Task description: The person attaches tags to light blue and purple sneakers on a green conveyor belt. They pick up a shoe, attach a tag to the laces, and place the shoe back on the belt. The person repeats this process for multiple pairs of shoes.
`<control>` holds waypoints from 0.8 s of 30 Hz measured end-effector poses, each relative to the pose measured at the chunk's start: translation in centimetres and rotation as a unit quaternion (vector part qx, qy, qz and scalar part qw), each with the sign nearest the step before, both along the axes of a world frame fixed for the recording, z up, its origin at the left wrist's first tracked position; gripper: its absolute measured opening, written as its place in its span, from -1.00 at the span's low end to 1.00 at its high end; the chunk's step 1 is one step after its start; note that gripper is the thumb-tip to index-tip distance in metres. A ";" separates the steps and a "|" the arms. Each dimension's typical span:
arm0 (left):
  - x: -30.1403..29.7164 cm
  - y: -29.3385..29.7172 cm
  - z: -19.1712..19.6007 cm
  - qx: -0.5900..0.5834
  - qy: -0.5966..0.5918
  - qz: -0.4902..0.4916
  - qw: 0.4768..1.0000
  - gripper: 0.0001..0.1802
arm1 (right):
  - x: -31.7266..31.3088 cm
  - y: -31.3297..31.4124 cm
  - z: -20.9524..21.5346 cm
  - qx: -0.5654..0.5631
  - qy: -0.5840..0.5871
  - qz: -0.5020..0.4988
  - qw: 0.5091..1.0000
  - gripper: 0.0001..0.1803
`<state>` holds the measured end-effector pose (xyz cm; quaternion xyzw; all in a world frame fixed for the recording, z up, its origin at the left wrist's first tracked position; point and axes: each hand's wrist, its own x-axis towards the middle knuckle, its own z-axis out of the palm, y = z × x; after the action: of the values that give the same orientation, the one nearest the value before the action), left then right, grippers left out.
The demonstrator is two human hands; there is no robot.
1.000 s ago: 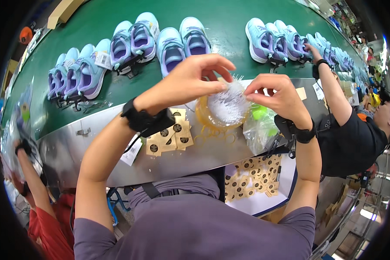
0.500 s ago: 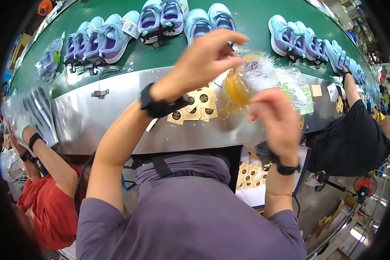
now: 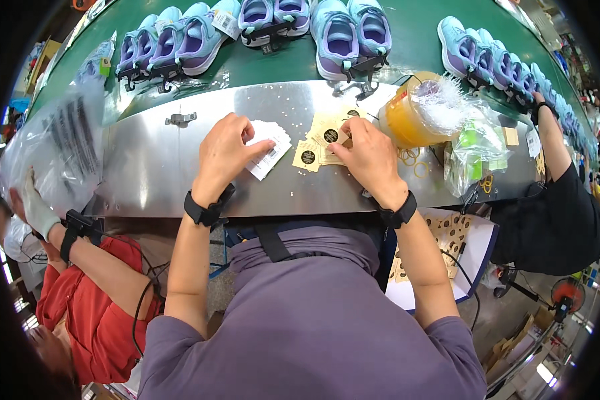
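Observation:
My left hand is over a loose pile of white paper tags on the metal ledge. Its thumb lies across the tags, with a gap between thumb and curled forefinger. My right hand reaches into the tan cards with dark round prints. Thumb and forefinger close on one tan card at the pile's right side. Beyond my hands, a pair of light blue and purple sneakers stands on the green surface, joined by a black plastic hanger.
Right of my hand stands a yellow tub topped with white plastic fasteners, beside rubber bands and a clear bag. More sneakers line the green surface. A gloved co-worker handles a plastic bag at left; another works at right.
My left hand has come down from in front of the sneakers to the white tags. My right hand has moved left from beside the tub onto the tan cards. The view has shifted.

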<state>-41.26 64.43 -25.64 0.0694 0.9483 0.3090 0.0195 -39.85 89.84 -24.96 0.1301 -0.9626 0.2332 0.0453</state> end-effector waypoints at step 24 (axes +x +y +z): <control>0.4 6.7 3.8 0.499 -0.259 -0.072 0.824 -0.94 | 1.2 2.3 5.4 -0.474 -0.287 -0.036 0.832 -0.87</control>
<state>-40.86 71.18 -21.79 0.0550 0.6171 0.7445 0.2488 -38.61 92.17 -19.55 -0.0147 -0.7076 0.6860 -0.1685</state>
